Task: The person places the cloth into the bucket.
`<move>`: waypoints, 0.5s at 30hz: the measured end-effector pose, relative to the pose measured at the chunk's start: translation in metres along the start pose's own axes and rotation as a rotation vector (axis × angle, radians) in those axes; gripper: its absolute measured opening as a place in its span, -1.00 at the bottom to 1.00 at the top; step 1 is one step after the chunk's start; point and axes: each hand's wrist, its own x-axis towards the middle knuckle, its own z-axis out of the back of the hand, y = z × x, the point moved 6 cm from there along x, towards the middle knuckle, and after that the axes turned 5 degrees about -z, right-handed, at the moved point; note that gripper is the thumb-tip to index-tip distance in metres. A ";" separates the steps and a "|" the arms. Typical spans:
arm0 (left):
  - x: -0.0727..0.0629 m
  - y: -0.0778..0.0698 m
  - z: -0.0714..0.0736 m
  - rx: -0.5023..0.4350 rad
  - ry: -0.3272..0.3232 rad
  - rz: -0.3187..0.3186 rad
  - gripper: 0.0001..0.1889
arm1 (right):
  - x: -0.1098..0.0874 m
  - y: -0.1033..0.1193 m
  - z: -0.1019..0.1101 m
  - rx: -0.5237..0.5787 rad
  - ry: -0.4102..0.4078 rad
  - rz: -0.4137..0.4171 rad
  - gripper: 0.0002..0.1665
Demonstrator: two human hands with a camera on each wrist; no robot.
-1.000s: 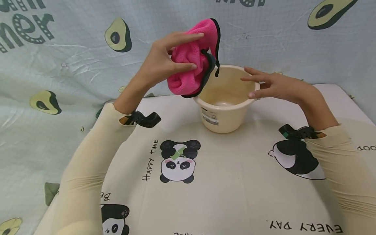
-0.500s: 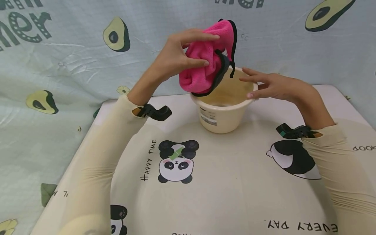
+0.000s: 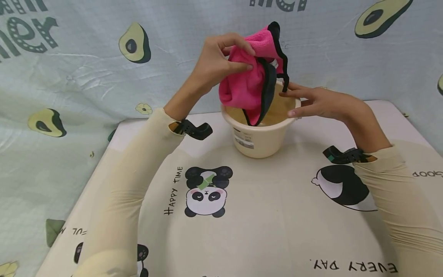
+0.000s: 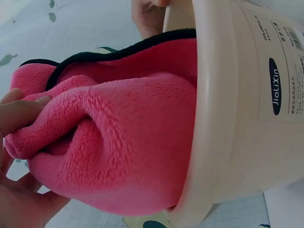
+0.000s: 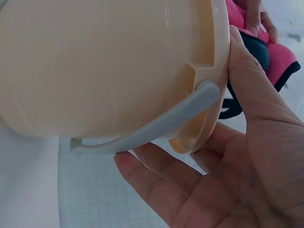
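Note:
My left hand (image 3: 221,59) pinches a fuzzy pink towel (image 3: 238,90) with black edging, bunched up over the bucket. The towel's lower tip hangs past the rim into the cream plastic bucket (image 3: 261,144). Seen from the left wrist, the pink folds overlap the bucket's mouth, and the thumb and fingers hold the bunched end. My right hand (image 3: 322,102) steadies the bucket at its right rim. In the right wrist view its thumb lies on the rim, while its fingers reach under the grey handle (image 5: 161,126). Part of the bucket's inside is hidden by the towel.
The bucket stands upright near the back of a table (image 3: 256,219) covered with a panda-print cloth. Behind the table hangs a pale curtain (image 3: 187,23) printed with avocados. A label (image 4: 285,66) is stuck on the bucket's side.
My left hand has carried the towel to the right, over the bucket, and the towel's lower corner has dropped below the rim. The right hand stays at the rim.

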 end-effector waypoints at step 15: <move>-0.008 0.016 -0.013 0.013 0.128 0.089 -0.71 | 0.000 0.000 -0.001 -0.005 0.002 -0.030 -0.04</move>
